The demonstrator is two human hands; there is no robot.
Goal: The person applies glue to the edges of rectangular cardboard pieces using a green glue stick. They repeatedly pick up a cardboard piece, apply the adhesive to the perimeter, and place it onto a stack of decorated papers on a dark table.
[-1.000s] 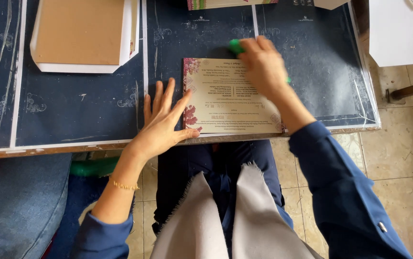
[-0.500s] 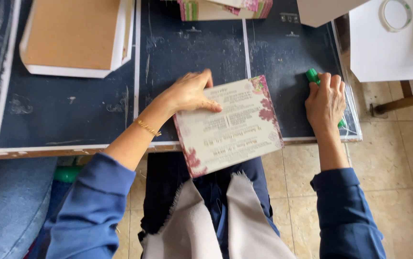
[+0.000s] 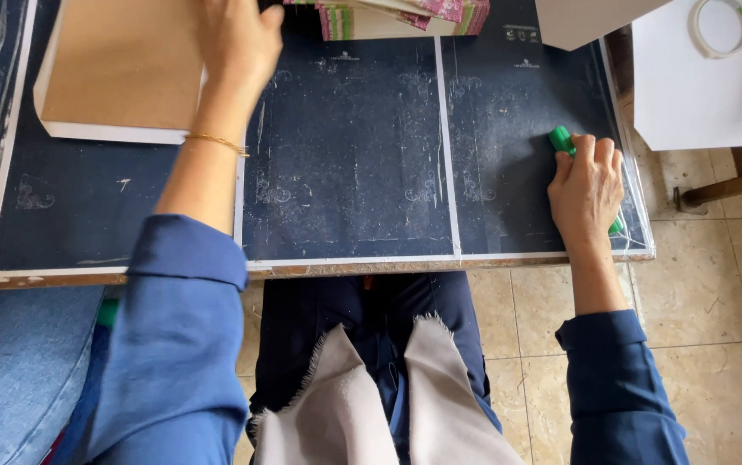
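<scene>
The right hand curled its fingers around a green plastic marker; the left hand reached toward the stacked floral cards, finger state indeterminable.

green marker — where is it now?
Head view, right side: the green marker lies on the dark board near its right edge, under the right hand.

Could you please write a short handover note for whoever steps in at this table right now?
Left hand: stretched to the far edge of the dark table, between the brown board and the stack of printed cards; its grip is hidden.
Right hand: resting on the table near the right edge, closed over a green marker.
Done: the middle of the table holds no card.
Left: the stack of cards remains at the far edge.
</scene>
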